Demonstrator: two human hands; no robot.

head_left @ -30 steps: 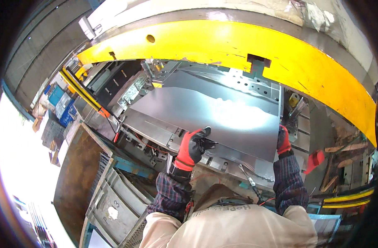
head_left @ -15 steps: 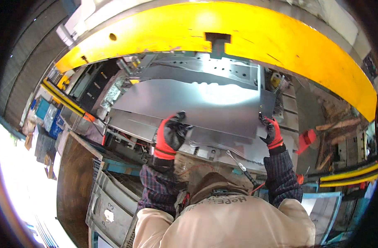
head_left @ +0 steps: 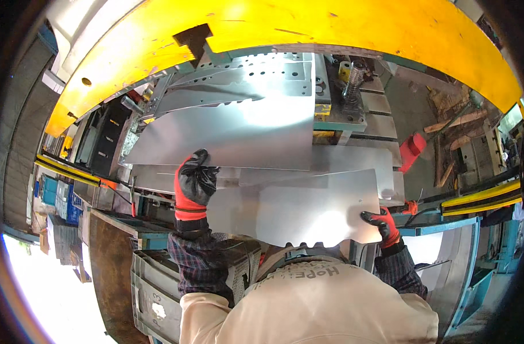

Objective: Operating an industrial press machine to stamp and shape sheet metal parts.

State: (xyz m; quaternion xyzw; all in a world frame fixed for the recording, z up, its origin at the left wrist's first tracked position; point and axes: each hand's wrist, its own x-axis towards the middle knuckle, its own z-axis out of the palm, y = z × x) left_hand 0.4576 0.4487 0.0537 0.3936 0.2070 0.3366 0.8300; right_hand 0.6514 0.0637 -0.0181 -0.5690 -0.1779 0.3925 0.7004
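A grey sheet metal blank [head_left: 233, 135] lies over the perforated steel die [head_left: 279, 69] beneath the yellow press beam. My left hand [head_left: 194, 180], in a red and black glove, is closed at this blank's near edge, one finger on its top face. Closer to my body, a second sheet metal blank [head_left: 296, 206] with a wavy near edge is tilted and catches the light. My right hand [head_left: 382, 225], gloved alike, pinches its right end with the thumb on top; the fingers beneath are hidden. Its left end reaches beside my left wrist.
The yellow beam [head_left: 308, 26] arches across the far side. Right of the die stands a spring-wrapped post [head_left: 353, 83]. A red object [head_left: 411, 150] sits at the bed's right edge, with wooden pieces [head_left: 457, 126] beyond. A grey crate [head_left: 158, 292] is at the lower left.
My right hand has left the far blank's right edge and come nearer and lower, now holding a second blank. My left hand stays at the far blank's near edge. The view has shifted.
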